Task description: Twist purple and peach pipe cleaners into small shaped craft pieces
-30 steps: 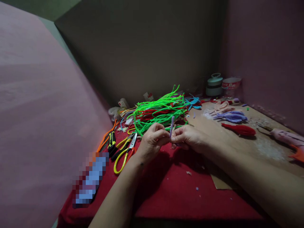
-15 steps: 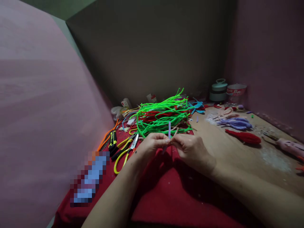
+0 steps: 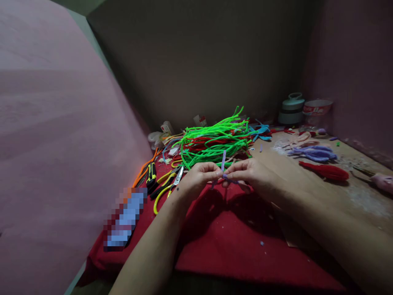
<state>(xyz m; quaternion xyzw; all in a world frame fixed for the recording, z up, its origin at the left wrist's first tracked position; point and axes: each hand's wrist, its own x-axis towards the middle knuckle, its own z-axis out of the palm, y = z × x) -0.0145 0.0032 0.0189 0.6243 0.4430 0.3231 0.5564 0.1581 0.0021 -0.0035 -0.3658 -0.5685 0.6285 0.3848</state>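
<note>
Between both hands is a purple pipe cleaner (image 3: 224,159), one end standing upright and other ends poking out below the fingers. My left hand (image 3: 204,174) pinches it from the left with thumb and forefinger. From the right, my right hand (image 3: 245,172) grips the same piece, its fingers curled near the crossing point. Both hands are held above the red cloth (image 3: 227,246). Just behind them lies a heap of green pipe cleaners (image 3: 208,151) with red ones among them. Yellow-handled scissors (image 3: 164,196) rest beside my left wrist.
Left of the scissors are black-yellow pliers (image 3: 162,184), a utility knife (image 3: 151,175) and orange pipe cleaners (image 3: 144,168). At right on the wooden board (image 3: 285,164) are a purple bundle (image 3: 316,153) and a red bundle (image 3: 325,171). Behind stand a lidded container (image 3: 291,110) and a plastic tub (image 3: 317,108).
My right hand has turned and its fingers have spread along the pipe cleaner, so a sideways purple part now shows. The view has shifted slightly.
</note>
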